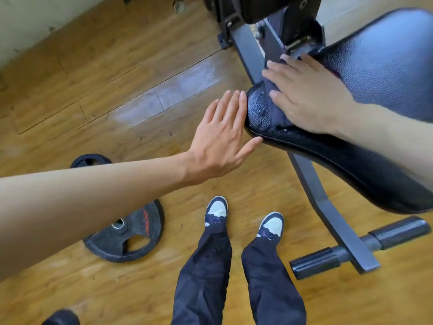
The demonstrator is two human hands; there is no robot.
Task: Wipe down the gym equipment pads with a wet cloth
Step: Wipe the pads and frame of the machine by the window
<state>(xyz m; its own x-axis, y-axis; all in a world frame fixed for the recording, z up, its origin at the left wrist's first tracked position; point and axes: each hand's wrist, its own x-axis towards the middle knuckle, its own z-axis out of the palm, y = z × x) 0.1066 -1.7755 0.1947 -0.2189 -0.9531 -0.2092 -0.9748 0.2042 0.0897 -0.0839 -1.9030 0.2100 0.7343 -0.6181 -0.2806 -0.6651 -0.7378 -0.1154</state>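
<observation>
Head view, looking down at a weight bench. The seat pad [379, 73] is black, with a fine pebbled grain and a faint sheen; it fills the right of the view and tapers to a rounded end near the centre; a stitched seam runs along its near edge; small raised beads dot the rounded end, though whether they are droplets or bumps in the cover cannot be told. The cloth [276, 111] is dark blue-grey and lies flat across that rounded end, showing as a narrow strip beside the fingers; the rest is hidden beneath the palm; its wetness cannot be judged. The right hand [309, 97] presses on the cloth with fingers straight and spread, grasping nothing. The left hand [220, 141] is also flat, fingers straight and together; its fingertips touch the tip of the pad and its thumb lies against the lower edge; it holds nothing. The grey steel frame [328, 207] runs under the pad to a foot with two black foam rollers [398, 231]. A black weight plate [126, 235] with red lettering lies on the wooden floor [117, 90] to the left; a second plate [90, 160] lies beyond the left forearm. Dark trousers [203, 266] and dark-and-white shoes [216, 211] stand below.
</observation>
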